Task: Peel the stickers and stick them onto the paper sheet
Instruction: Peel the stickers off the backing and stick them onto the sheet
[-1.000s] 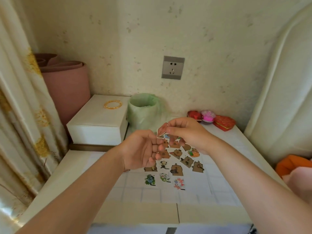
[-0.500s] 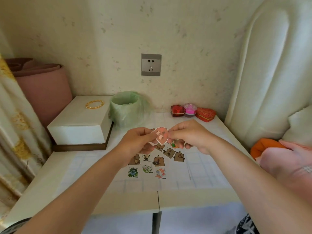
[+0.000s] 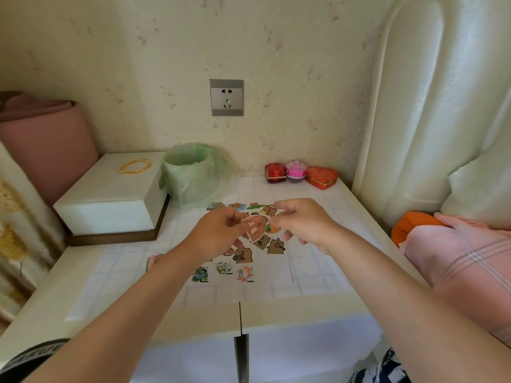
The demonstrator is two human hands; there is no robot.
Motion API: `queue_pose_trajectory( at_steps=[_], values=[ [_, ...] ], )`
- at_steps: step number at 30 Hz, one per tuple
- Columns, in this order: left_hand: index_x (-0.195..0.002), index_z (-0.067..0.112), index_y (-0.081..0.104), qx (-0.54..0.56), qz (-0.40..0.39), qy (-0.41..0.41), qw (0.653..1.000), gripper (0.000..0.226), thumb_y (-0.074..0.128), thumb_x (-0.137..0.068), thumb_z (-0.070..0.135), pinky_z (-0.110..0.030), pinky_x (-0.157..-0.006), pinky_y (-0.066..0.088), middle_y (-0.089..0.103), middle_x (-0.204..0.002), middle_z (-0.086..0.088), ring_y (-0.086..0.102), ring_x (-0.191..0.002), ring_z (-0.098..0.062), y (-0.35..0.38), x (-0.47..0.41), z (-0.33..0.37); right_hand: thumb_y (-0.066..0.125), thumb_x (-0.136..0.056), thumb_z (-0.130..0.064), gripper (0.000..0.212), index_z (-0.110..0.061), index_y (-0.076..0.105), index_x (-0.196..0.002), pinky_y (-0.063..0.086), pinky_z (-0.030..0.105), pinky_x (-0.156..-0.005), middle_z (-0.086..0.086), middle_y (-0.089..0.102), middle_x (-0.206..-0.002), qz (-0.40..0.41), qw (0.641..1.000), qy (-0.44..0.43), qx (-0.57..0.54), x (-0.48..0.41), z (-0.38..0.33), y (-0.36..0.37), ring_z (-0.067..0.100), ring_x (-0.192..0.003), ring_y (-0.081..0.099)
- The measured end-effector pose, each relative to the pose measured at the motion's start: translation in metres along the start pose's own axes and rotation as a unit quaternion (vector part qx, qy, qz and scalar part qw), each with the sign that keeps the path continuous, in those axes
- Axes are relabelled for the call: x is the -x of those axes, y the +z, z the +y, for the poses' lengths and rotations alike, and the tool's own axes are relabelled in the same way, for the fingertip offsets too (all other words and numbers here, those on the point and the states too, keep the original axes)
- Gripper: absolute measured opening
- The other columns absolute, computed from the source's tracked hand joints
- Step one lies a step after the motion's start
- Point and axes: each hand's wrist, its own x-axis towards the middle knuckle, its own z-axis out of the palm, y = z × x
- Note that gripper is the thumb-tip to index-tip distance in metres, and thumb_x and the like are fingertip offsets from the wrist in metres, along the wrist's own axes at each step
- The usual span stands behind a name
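Observation:
My left hand (image 3: 218, 233) pinches a pink sticker (image 3: 253, 227) with small brown figures and holds it just above the paper sheet (image 3: 318, 272). My right hand (image 3: 301, 219) hovers at the sticker's right edge, thumb tip beside it and index finger raised apart; I cannot tell if it grips anything. The sheet is white with a faint grid and lies flat on the table (image 3: 193, 313). Several stuck stickers (image 3: 243, 255), brown animals and small flowers, sit on its middle, partly hidden by my hands.
A white box (image 3: 110, 197) with gold bangles (image 3: 136, 165) stands at the back left, a green-bagged bin (image 3: 193, 175) beside it. Red and pink trinket boxes (image 3: 296, 171) line the wall. A padded headboard (image 3: 428, 106) and pink cloth (image 3: 470, 258) border the right.
The view has shifted right and down. My hands have lowered toward the sheet and drawn slightly apart; the pink sticker stays in my left hand.

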Motion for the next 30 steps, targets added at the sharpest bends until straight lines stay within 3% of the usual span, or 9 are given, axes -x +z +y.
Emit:
queue_pose_trajectory(
  at_steps=[6, 10, 13, 16, 19, 22, 24, 27, 30],
  values=[
    [-0.092, 0.009, 0.064, -0.033, -0.079, 0.007, 0.996, 0.015, 0.063, -0.096, 0.024, -0.033, -0.064, 0.058, 0.073, -0.079, 0.002, 0.066, -0.066, -0.016, -0.001, -0.001, -0.002, 0.072, -0.090, -0.017, 0.009, -0.017, 0.077, -0.097, 0.036, 0.015, -0.041, -0.003, 0.074, -0.082, -0.053, 0.997, -0.052, 0.023, -0.001, 0.001, 0.003, 0.012, -0.056, 0.058],
    [-0.091, 0.013, 0.067, -0.057, -0.088, -0.002, 0.994, 0.011, 0.063, -0.096, 0.022, -0.035, -0.067, 0.059, 0.074, -0.080, -0.003, 0.065, -0.063, -0.015, 0.002, -0.004, -0.006, 0.074, -0.087, -0.013, 0.007, -0.010, 0.078, -0.091, 0.035, 0.010, -0.038, -0.008, 0.071, -0.073, -0.053, 0.997, -0.043, 0.044, -0.004, 0.004, 0.005, 0.013, -0.051, 0.054],
    [-0.086, 0.016, 0.068, -0.053, -0.089, -0.010, 0.995, 0.011, 0.065, -0.095, 0.021, -0.030, -0.062, 0.058, 0.075, -0.083, -0.008, 0.063, -0.059, -0.012, 0.004, -0.004, -0.007, 0.077, -0.085, -0.015, 0.005, -0.011, 0.079, -0.087, 0.032, 0.014, -0.039, -0.008, 0.068, -0.065, -0.054, 0.996, -0.021, 0.063, -0.008, 0.009, 0.005, 0.013, -0.050, 0.053],
    [-0.087, 0.016, 0.072, -0.066, -0.094, -0.026, 0.993, 0.011, 0.065, -0.095, 0.021, -0.027, -0.059, 0.057, 0.076, -0.086, -0.008, 0.065, -0.058, -0.010, 0.007, -0.005, -0.011, 0.079, -0.082, -0.019, 0.004, -0.018, 0.077, -0.078, 0.026, 0.020, -0.045, 0.012, 0.072, -0.077, -0.067, 0.995, 0.015, 0.076, -0.013, 0.016, 0.009, 0.018, -0.053, 0.052],
    [-0.099, 0.014, 0.073, -0.042, -0.114, -0.051, 0.991, 0.012, 0.062, -0.096, 0.017, -0.031, -0.065, 0.061, 0.077, -0.087, -0.005, 0.071, -0.066, -0.016, 0.009, -0.006, -0.013, 0.080, -0.082, -0.022, 0.005, -0.020, 0.077, -0.079, 0.025, 0.022, -0.045, 0.023, 0.073, -0.093, -0.059, 0.994, 0.060, 0.072, -0.017, 0.024, 0.011, 0.023, -0.063, 0.049],
    [-0.110, 0.019, 0.063, -0.028, -0.118, -0.076, 0.990, 0.014, 0.061, -0.097, 0.018, -0.031, -0.062, 0.060, 0.078, -0.087, -0.002, 0.073, -0.068, -0.020, 0.008, -0.007, -0.015, 0.078, -0.083, -0.017, 0.004, -0.014, 0.076, -0.083, 0.023, 0.021, -0.044, 0.018, 0.067, -0.084, -0.052, 0.992, 0.094, 0.072, -0.021, 0.032, 0.010, 0.023, -0.065, 0.045],
    [-0.121, 0.028, 0.060, -0.096, -0.095, -0.052, 0.990, 0.026, 0.062, -0.095, 0.022, -0.031, -0.064, 0.060, 0.076, -0.088, 0.002, 0.072, -0.069, -0.017, 0.003, -0.010, -0.022, 0.078, -0.083, -0.017, 0.005, -0.014, 0.075, -0.080, 0.022, 0.021, -0.044, 0.017, 0.065, -0.082, -0.047, 0.990, 0.111, 0.075, -0.024, 0.038, 0.009, 0.024, -0.068, 0.044],
    [-0.125, 0.031, 0.062, -0.219, -0.063, -0.001, 0.974, 0.031, 0.063, -0.094, 0.028, -0.026, -0.078, 0.052, 0.065, -0.093, 0.009, 0.066, -0.087, -0.011, -0.005, -0.013, -0.029, 0.079, -0.081, -0.017, 0.010, -0.010, 0.076, -0.087, 0.024, 0.020, -0.043, 0.016, 0.068, -0.082, -0.051, 0.987, 0.127, 0.080, -0.024, 0.041, 0.012, 0.019, -0.059, 0.047],
    [-0.123, 0.032, 0.064, -0.266, -0.081, 0.015, 0.960, 0.030, 0.064, -0.094, 0.031, -0.022, -0.082, 0.045, 0.065, -0.105, 0.011, 0.059, -0.099, -0.010, -0.004, -0.013, -0.031, 0.078, -0.080, -0.018, 0.015, -0.007, 0.076, -0.090, 0.024, 0.021, -0.044, 0.014, 0.068, -0.078, -0.061, 0.986, 0.128, 0.088, -0.023, 0.042, 0.019, 0.017, -0.056, 0.046]
  ],
)
